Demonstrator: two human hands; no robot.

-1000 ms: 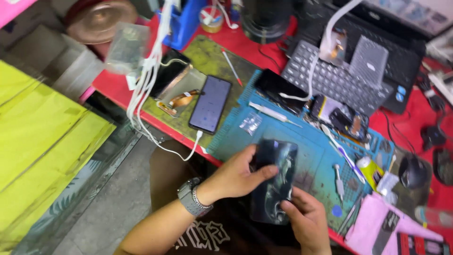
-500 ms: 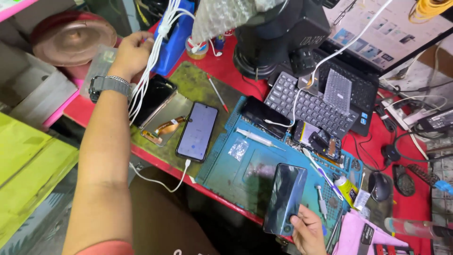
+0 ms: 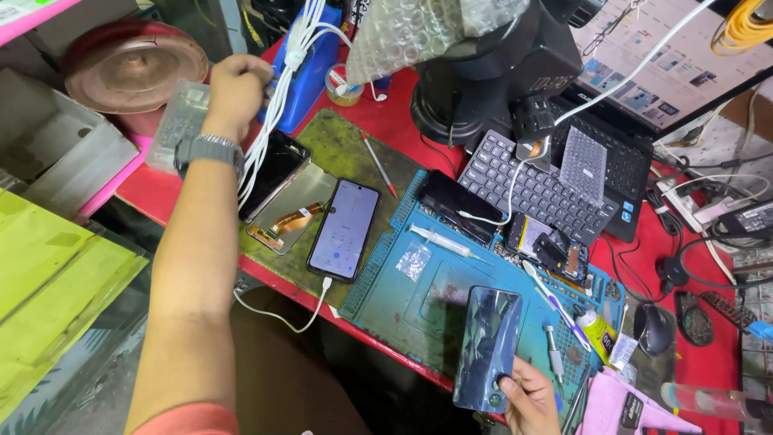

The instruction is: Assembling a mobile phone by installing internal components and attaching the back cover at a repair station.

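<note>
While the right hand (image 3: 527, 399) grips the lower end of a dark phone back panel (image 3: 487, 348) at about five o'clock in the view, thumb pressed on its glossy face and fingers curled behind it, the left hand (image 3: 236, 87) reaches far out to ten o'clock with its fingers closed around a bundle of white cables (image 3: 283, 97). A grey wristwatch (image 3: 208, 150) sits on that left wrist. The panel is held tilted above the near edge of a teal work mat (image 3: 451, 282), which lies on the red bench (image 3: 386, 121). At nine o'clock from the panel, on a worn green mat (image 3: 346, 145), rests a lit phone (image 3: 345, 229) with a white lead plugged into its near end, and just beside it at its nine o'clock lie a detached screen (image 3: 274, 173) and a frame with an orange flex strip (image 3: 286, 221). At twelve o'clock from the panel sits another dark phone (image 3: 459, 205), with a small keyboard (image 3: 535, 189) beyond it. A black microscope base (image 3: 491, 80) stands at the mat's twelve o'clock, and a black mouse (image 3: 654, 329) lies at the panel's three o'clock.
</note>
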